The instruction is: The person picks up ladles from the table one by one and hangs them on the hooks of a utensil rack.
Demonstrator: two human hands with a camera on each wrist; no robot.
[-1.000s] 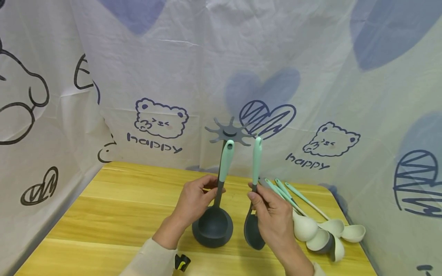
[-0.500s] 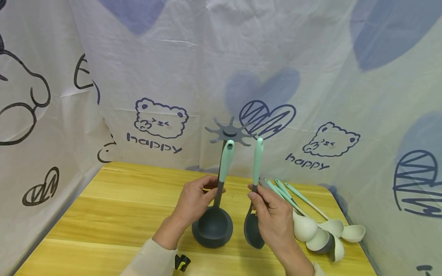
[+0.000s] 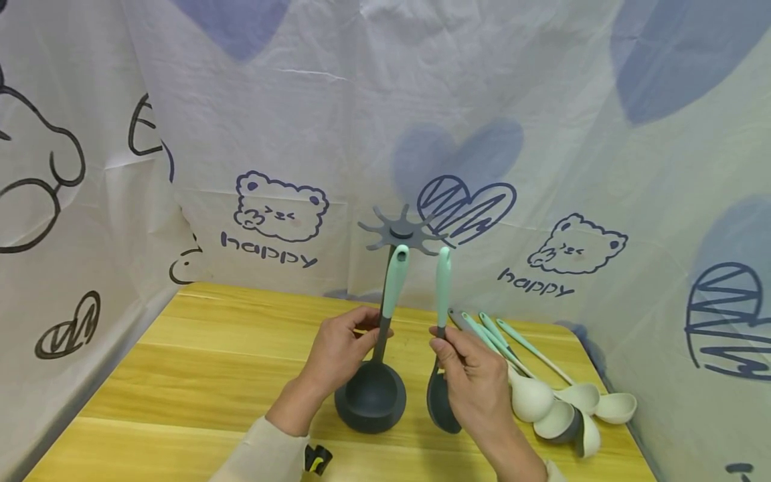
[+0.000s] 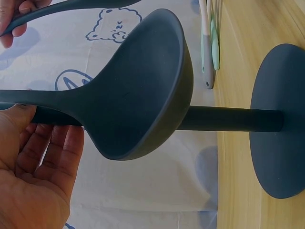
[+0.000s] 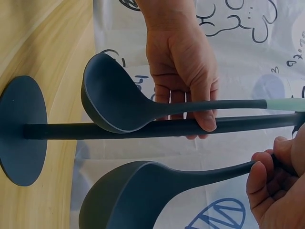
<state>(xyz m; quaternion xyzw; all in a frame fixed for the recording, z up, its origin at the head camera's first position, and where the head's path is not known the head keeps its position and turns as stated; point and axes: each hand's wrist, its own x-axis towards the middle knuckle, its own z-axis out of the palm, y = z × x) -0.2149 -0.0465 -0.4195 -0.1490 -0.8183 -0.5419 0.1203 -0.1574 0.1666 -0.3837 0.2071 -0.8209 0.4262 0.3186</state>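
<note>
A dark utensil stand [image 5: 157, 129] rises from its round base [image 4: 276, 157] to a star-shaped top with prongs [image 3: 385, 234]. My left hand [image 3: 340, 348] grips its pole, thumb in front and fingers behind. Along the pole, bowl down, hangs a dark ladle [image 4: 133, 81] with a mint handle end [image 3: 394, 284]; where it meets the prongs is hard to tell. To the right, my right hand [image 3: 482, 378] pinches a second dark ladle [image 5: 128, 195] by its shaft. That one is upright, its mint handle [image 3: 443, 284] just below the prongs, bowl low and apart from the first.
Several pale and grey spoons and ladles [image 3: 557, 402] with mint handles lie in a pile on the wooden table [image 3: 199, 375], at the right. A small black and yellow object [image 3: 316, 458] is near the left sleeve. Printed cloth [image 3: 337, 134] hangs behind the table.
My right hand's ladle has shifted slightly left, its handle top a little lower and closer to the stand. My left hand, the stand and the hanging ladle have stayed put.
</note>
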